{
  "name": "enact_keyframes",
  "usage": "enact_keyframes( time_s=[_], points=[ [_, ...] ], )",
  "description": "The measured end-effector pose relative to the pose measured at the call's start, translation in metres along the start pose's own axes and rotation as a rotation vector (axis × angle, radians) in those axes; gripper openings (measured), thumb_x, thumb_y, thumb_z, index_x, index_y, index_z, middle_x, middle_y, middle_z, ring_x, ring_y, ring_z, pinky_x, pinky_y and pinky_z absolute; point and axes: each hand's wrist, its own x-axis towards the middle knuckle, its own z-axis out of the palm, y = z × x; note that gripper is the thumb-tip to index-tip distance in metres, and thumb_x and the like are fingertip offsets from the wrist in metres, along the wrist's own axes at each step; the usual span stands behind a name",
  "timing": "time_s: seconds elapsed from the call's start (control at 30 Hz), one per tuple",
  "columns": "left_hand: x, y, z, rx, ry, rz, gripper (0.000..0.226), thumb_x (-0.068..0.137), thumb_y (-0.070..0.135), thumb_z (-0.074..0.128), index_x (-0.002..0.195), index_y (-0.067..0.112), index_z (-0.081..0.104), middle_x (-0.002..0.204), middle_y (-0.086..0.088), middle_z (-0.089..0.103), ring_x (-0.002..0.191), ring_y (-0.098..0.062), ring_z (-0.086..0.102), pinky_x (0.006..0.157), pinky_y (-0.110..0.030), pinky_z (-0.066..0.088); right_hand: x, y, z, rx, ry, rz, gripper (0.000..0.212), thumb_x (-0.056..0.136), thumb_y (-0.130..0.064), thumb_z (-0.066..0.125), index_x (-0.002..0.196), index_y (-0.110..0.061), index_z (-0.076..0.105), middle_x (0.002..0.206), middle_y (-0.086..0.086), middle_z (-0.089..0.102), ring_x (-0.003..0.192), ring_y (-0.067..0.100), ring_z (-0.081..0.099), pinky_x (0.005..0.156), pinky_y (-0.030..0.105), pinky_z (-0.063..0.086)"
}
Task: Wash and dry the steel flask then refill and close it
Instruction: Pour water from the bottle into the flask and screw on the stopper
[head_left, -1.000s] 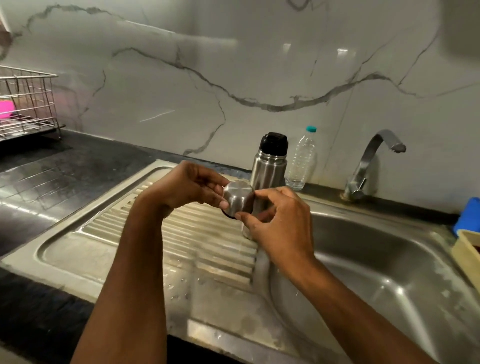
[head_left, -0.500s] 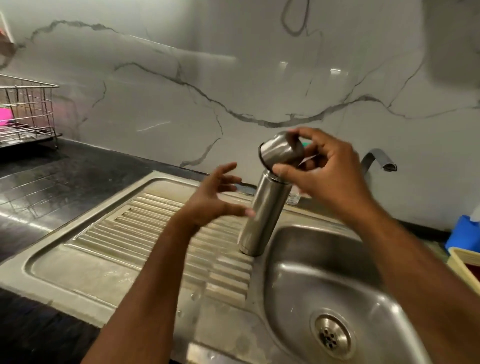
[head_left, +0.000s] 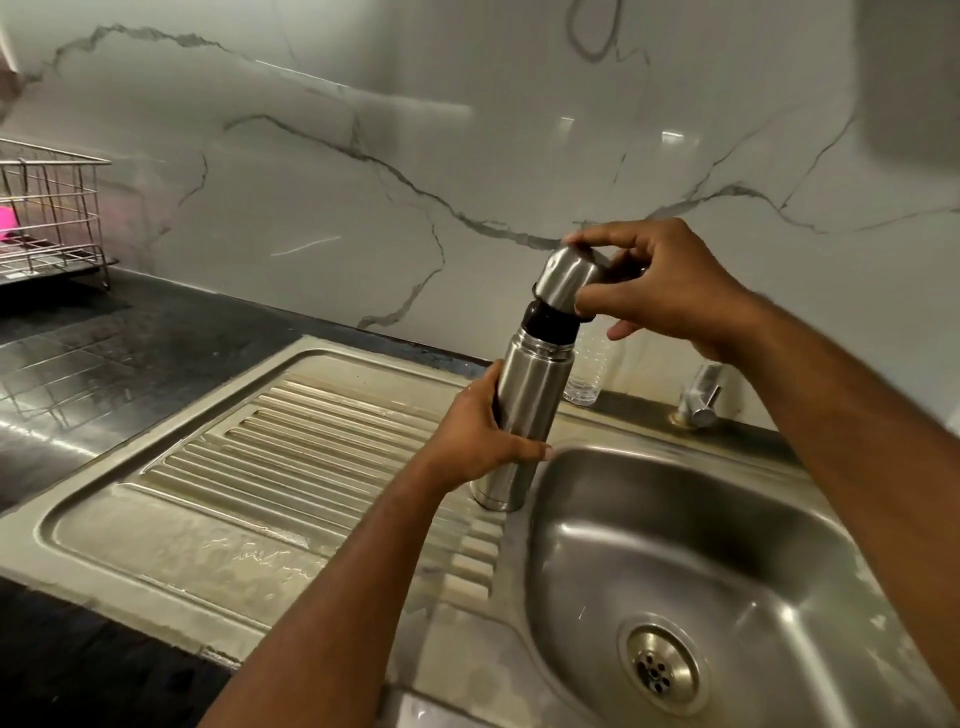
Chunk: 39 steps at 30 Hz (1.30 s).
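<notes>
Just flask (head_left: 524, 410) at basin (head_left: 810, 540) edge

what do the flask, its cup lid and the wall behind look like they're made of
Flask: brushed steel by the look, with a grey satin sheen and soft streaked highlights.
Cup lid: the same brushed metal, with a dark rim, possibly plastic.
Wall: glossy white slab with grey veins and mirror-like light spots; marble or a marble-look tile, hard to tell which.

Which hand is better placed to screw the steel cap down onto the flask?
Right. The right hand already pinches the cap, tilted over the black stopper. The left hand grips the flask body, steadying it upright on the drainboard.
</notes>
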Motion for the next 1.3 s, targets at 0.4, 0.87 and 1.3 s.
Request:
enact_keyframes(
  time_s=[0.4, 0.87, 1.3],
  points=[
    [-0.001, -0.002, -0.012, -0.057, 0.014, -0.017, 0.077, 0.065, 0.025, 0.099, 0.122, 0.041, 0.052, 0.117, 0.004, 0.067, 0.108, -0.014, 0.068, 0.092, -0.034, 0.060, 0.034, -0.030, 0.007, -0.324, -0.582, -0.072, 0.079, 0.083, -0.007, 0.084, 0.147, -0.042, 0.051, 0.141, -0.003, 0.054, 0.111, 0.023, 0.068, 0.083, 0.041, 0.065],
    [0.001, -0.010, -0.006, -0.093, 0.064, -0.018, 0.065, 0.074, 0.012, 0.092, 0.119, 0.035, 0.051, 0.110, 0.000, 0.066, 0.103, -0.017, 0.068, 0.082, -0.029, 0.056, 0.029, -0.031, 0.032, -0.462, -0.353, -0.141, 0.066, 0.079, -0.043, 0.084, 0.137, -0.021, 0.062, 0.097, -0.008, 0.067, 0.072, 0.014, 0.075, 0.066, 0.023, 0.063],
    [0.001, -0.011, -0.008, -0.113, 0.028, -0.025, 0.067, 0.074, 0.011, 0.092, 0.123, 0.032, 0.052, 0.112, -0.002, 0.066, 0.105, -0.019, 0.068, 0.089, -0.037, 0.059, 0.032, -0.035, 0.027, -0.382, -0.415, -0.076, 0.064, 0.075, -0.052, 0.083, 0.129, -0.023, 0.066, 0.110, 0.004, 0.072, 0.081, 0.018, 0.076, 0.070, 0.031, 0.065]
  ],
)
